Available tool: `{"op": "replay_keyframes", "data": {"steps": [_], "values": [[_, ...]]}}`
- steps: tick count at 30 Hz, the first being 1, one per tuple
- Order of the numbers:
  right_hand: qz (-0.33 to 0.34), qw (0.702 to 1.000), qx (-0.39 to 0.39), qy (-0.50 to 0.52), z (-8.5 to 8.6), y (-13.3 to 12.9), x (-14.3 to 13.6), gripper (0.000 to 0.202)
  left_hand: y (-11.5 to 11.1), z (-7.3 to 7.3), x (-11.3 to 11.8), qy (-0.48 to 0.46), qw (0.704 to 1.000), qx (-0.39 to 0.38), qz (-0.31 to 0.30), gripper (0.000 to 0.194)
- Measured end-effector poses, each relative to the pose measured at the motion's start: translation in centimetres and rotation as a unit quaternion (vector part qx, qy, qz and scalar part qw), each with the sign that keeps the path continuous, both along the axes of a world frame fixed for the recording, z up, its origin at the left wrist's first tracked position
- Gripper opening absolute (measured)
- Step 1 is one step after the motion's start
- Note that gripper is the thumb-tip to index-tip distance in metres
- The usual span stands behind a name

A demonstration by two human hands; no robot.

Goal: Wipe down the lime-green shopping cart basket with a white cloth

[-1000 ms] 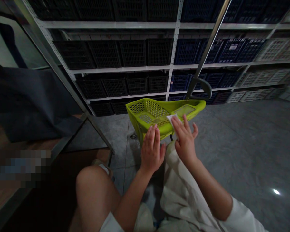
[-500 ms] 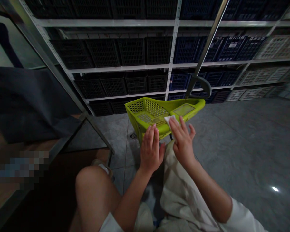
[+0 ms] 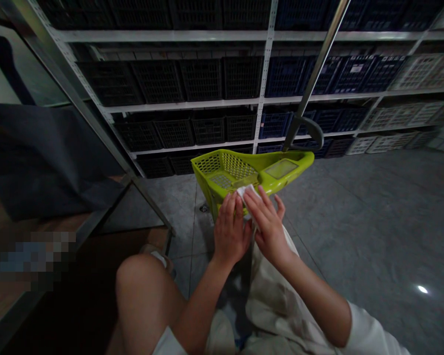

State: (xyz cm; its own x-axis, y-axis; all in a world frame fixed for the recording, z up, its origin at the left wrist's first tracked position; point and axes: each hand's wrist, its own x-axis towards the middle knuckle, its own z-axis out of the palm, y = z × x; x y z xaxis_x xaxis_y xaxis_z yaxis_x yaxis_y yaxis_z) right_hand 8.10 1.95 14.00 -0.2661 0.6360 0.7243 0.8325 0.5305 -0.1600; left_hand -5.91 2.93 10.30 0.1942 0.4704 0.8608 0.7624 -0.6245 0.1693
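Note:
In front of my knees stands a lime-green plastic basket (image 3: 227,165) with perforated walls, its long narrow end pointing right. A folded white cloth (image 3: 247,190) is pressed against the near rim under the fingertips of my right hand (image 3: 268,219). My left hand (image 3: 230,231) lies against the near side of the basket, fingers stretched out and thumb apart. The fingertips of both hands nearly meet at the cloth. A clear rectangular panel (image 3: 281,168) is set in the basket's right end. Whether the cloth is paper or fabric I cannot tell.
A metal pole (image 3: 323,54) with a grey loop handle (image 3: 311,133) rises behind the basket. White shelving (image 3: 203,103) holds rows of black crates (image 3: 202,79) and blue crates (image 3: 284,76), with pale crates at right. On the left is a metal-framed table (image 3: 96,217). Grey tiled floor (image 3: 373,212) lies beneath.
My right hand has slid left along the near rim with the white cloth, closer to my left hand. The left hand and the basket have hardly moved.

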Motion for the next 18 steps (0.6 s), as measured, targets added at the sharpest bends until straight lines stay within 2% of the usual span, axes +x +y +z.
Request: {"op": "replay_keyframes", "data": {"steps": [1,3,6,8,10,13,15,18], "values": [[0.016,1.000,0.005,-0.016,-0.1,-0.2,0.0,0.085,0.0,0.0,-0.1,0.001,1.000,0.001,0.002,0.068],[-0.001,1.000,0.018,-0.011,-0.2,0.5,1.0,0.084,-0.2,0.1,-0.2,0.008,1.000,-0.002,0.000,0.069],[-0.101,0.992,0.029,0.064,-0.2,3.0,3.5,0.084,-0.3,0.4,-0.3,0.019,1.000,-0.010,-0.005,0.071],[-0.142,0.985,0.022,0.099,0.0,3.6,4.1,0.084,-0.3,0.4,-0.1,0.016,1.000,-0.014,-0.004,0.071],[-0.123,0.988,0.007,0.089,0.1,2.9,3.2,0.086,-0.2,0.3,0.0,0.009,1.000,-0.018,-0.006,0.070],[-0.029,0.999,-0.013,0.022,0.0,0.5,1.0,0.090,-0.1,0.1,0.1,-0.002,1.000,-0.010,-0.005,0.069],[0.008,1.000,-0.007,-0.014,-0.2,-0.1,0.6,0.092,-0.1,0.1,-0.1,-0.002,1.000,-0.001,-0.004,0.069],[-0.043,0.999,0.017,0.006,-0.3,1.3,2.1,0.090,-0.3,0.2,-0.3,0.009,1.000,-0.002,-0.006,0.070]]}}
